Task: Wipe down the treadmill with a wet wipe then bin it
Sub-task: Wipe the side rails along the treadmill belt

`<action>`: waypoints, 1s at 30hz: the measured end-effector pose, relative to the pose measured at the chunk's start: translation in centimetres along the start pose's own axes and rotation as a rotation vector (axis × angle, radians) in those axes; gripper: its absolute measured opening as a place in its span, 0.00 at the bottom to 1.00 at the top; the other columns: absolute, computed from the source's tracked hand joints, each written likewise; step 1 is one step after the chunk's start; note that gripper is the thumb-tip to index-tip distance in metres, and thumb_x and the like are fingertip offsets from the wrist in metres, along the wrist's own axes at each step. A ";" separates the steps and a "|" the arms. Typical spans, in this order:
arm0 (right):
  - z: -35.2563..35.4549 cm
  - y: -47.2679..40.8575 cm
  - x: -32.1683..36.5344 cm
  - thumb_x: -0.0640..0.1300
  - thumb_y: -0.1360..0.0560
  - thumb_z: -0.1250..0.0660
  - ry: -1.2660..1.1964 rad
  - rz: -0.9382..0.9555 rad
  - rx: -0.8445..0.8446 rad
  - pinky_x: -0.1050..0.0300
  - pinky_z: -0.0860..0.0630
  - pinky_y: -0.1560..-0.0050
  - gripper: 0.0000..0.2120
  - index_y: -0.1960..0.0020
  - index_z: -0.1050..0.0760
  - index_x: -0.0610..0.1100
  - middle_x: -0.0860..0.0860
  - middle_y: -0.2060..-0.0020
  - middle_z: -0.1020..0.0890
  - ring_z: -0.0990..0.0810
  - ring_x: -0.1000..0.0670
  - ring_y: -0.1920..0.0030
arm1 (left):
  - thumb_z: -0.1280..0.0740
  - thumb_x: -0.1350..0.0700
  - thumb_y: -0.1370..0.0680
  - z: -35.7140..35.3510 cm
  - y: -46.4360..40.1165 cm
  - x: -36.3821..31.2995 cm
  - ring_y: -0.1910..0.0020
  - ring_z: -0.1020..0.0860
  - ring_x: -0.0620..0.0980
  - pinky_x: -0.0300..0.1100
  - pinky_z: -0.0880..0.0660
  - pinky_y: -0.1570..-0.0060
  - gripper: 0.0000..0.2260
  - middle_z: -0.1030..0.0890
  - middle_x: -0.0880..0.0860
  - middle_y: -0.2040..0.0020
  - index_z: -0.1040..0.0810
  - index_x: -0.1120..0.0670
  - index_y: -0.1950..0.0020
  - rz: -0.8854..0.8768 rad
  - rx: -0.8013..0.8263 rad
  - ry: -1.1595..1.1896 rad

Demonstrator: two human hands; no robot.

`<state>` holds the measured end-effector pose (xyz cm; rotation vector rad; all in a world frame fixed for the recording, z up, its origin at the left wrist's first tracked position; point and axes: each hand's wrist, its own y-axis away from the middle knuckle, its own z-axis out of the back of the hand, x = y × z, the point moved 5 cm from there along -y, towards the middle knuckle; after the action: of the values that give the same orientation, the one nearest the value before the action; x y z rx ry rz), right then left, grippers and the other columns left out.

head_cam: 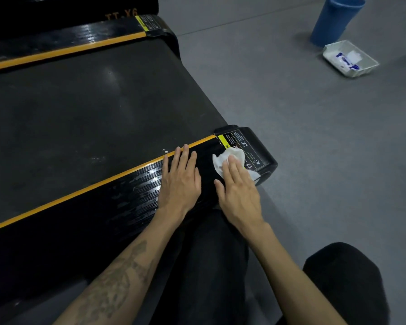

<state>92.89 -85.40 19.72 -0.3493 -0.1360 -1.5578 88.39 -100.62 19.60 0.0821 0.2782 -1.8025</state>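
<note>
Right hand (238, 191) lies flat, fingers straight, pressing the wet wipe (230, 160) onto the treadmill (103, 109) side rail's end. Left hand (181, 181) rests spread just beside. Wipe looks limp, light, damp; best pinched at its bunched middle. Bin (333, 22) stands well beyond.

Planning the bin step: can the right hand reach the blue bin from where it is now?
Probably not. The right hand presses the wipe on the treadmill rail; the bin stands far off across bare floor. Nothing blocks the way.
</note>
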 end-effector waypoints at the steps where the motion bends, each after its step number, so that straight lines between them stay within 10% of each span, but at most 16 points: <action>1: -0.1 0.7 0.3 0.57 0.17 0.55 -0.005 -0.022 -0.003 0.49 0.44 0.19 0.34 0.20 0.38 0.36 0.41 0.20 0.38 0.43 0.46 0.18 | 0.52 0.50 0.15 0.0 0.0 0.0 0.17 0.45 0.54 0.59 0.47 0.19 0.25 0.40 0.56 0.17 0.36 0.56 0.19 0.000 -0.003 0.000; 30: 0.4 2.3 -2.0 0.55 0.15 0.52 -0.028 -0.017 -0.020 0.47 0.43 0.19 0.30 0.19 0.40 0.38 0.44 0.19 0.40 0.47 0.49 0.18 | 0.43 0.50 0.15 0.4 -0.1 -0.4 0.18 0.41 0.55 0.59 0.42 0.21 0.22 0.36 0.55 0.19 0.31 0.55 0.22 -0.081 -0.055 0.033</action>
<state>95.22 -83.42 19.19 -0.3867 -0.1450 -1.5729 88.41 -100.31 20.04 0.0629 0.3589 -1.8739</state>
